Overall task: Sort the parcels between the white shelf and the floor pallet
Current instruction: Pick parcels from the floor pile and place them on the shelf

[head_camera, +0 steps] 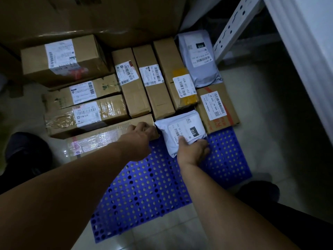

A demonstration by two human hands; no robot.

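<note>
Lying at the far edge of the blue pallet (153,186), label up: white mailer (182,127). Grasping its near end: right hand (193,150). Curling fingers over the end of the taped box (100,134) at the pallet's far left: left hand (142,131). Standing beyond the pallet's far right corner: white shelf (232,27).

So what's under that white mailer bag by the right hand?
The blue perforated pallet shows at the near edge of the white mailer bag, which the right hand grips. Directly beneath, the bag hides everything.
</note>
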